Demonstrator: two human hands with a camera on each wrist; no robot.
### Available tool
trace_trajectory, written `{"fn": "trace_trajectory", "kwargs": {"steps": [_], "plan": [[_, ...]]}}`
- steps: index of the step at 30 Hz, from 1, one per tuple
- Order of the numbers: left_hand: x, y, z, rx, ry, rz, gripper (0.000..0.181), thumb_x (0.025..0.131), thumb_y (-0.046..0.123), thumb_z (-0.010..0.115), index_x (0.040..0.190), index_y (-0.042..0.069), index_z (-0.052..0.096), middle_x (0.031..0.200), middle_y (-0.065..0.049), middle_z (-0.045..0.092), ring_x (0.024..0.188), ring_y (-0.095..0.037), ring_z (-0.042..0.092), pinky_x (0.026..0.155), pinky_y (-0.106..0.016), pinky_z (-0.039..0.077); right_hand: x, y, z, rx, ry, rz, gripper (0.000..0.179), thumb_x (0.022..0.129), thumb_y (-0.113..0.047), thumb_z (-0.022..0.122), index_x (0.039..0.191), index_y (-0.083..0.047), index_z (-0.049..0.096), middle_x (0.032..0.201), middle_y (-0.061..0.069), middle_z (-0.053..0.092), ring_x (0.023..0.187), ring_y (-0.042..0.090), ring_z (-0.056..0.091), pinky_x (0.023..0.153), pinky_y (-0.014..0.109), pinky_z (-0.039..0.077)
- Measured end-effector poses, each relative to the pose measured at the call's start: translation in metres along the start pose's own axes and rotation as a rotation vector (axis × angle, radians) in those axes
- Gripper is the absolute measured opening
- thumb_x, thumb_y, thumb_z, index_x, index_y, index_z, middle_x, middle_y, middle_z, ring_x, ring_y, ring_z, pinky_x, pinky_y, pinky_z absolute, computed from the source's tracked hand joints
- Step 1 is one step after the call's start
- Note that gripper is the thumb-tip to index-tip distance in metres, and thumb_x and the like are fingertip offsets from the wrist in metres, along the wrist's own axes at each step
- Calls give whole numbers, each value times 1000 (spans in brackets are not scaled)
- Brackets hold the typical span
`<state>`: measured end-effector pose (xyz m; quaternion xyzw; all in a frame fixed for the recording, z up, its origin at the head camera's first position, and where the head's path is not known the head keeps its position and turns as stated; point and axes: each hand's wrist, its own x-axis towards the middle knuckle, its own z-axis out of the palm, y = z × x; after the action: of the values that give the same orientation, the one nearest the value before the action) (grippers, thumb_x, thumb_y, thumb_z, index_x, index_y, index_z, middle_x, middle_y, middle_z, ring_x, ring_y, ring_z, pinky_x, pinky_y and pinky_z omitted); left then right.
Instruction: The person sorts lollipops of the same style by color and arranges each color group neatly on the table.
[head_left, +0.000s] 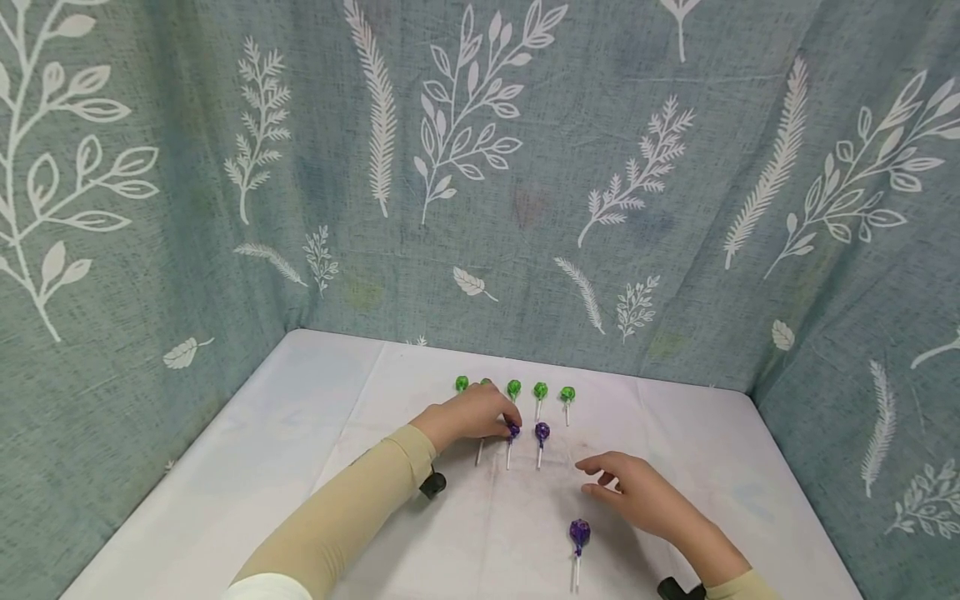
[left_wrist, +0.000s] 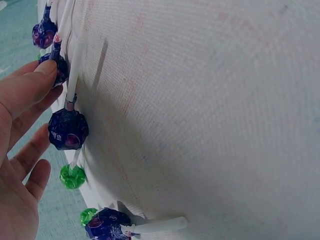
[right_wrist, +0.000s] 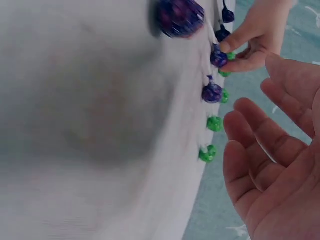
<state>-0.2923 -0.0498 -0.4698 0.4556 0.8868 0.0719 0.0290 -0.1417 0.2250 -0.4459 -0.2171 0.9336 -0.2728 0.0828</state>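
Observation:
My left hand (head_left: 472,412) reaches over two rows of lollipops, its thumb and a finger pinching the wrapped head of a purple lollipop (left_wrist: 56,70) in the nearer row. To the right of that one lies another purple lollipop (head_left: 542,432). Under the left hand a white stick (head_left: 480,451) shows, its head hidden in the head view. My right hand (head_left: 637,496) hovers over the table at the right, fingers loosely bent and holding nothing. Nearest to it is a separate purple lollipop (head_left: 579,533), closer to the front.
Behind the purple row lies a row of several green lollipops (head_left: 541,390), partly covered by the left hand. A white cloth (head_left: 697,442) covers the table. Blue-green curtains (head_left: 525,208) with white leaf prints stand at the back and both sides.

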Motion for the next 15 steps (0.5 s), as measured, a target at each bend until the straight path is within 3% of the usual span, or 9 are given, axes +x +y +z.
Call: {"fn": "trace_trajectory", "kwargs": {"steps": [7,15], "plan": [[1,0,1,-2,-4,-13,23,79,34,69,102,35,67,95,23,61,88,-7,52,81,-36,38,-22,4,18,104,-89,36,36,85,-42,58,112,-20,62,104,-6,60,79,4,55,64,25,47],[1,1,0,-1,-9,-18,24,80,36,68,103,35,67,95,24,61,88,-5,52,80,-35,40,-35,6,37,139,-107,58,38,82,-46,60,111,-21,63,91,-14,58,72,3,52,60,23,46]]}}
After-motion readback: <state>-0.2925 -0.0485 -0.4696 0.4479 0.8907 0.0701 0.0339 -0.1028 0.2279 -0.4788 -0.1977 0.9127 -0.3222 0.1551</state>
